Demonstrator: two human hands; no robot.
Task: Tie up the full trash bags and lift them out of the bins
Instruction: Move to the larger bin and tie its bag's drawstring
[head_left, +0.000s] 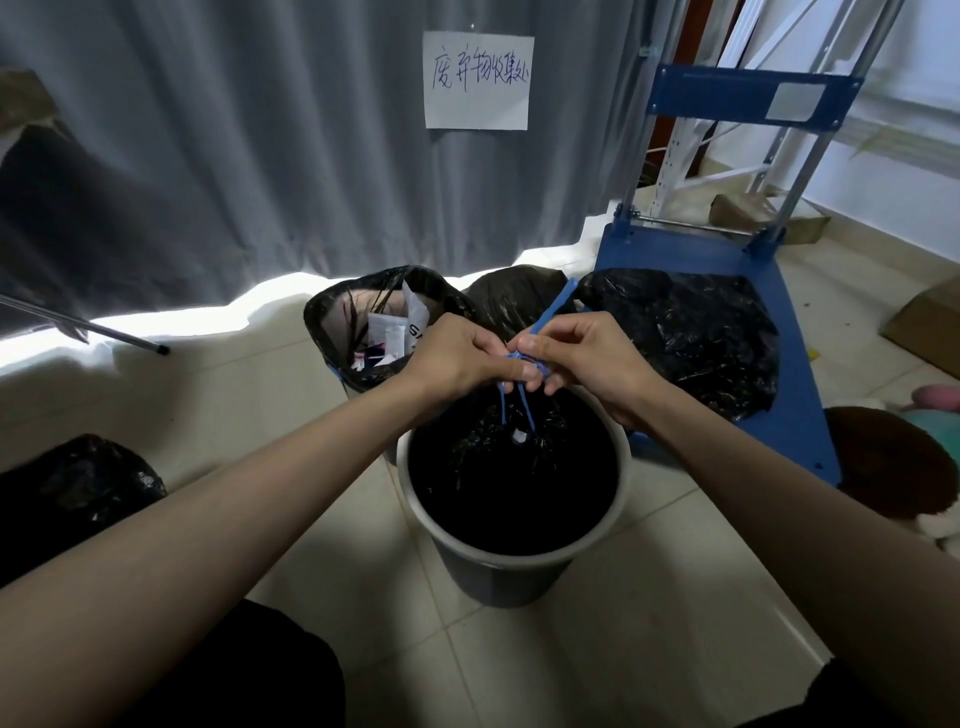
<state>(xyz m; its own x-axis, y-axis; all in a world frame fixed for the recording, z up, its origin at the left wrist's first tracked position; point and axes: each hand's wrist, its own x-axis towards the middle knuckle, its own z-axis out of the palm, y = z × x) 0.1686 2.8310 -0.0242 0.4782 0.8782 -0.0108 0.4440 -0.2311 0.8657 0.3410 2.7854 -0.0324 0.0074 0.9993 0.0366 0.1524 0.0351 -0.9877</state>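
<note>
my left hand (457, 358) and right hand (582, 358) each pinch the thin blue strings (524, 358) of the soft, crinkly black bag (511, 483) down in the grey bin (498, 566), the best place to hold it.

I see a grey pleated curtain (208, 156) across the back wall, a white paper sign (477, 80) with handwritten characters pinned on it; daylight glows under its hem onto the pale tiled floor (597, 649); to my right a blue hand truck (727, 249) stands before a white wall (914, 130); a cardboard box (930, 332) lies near it.
</note>
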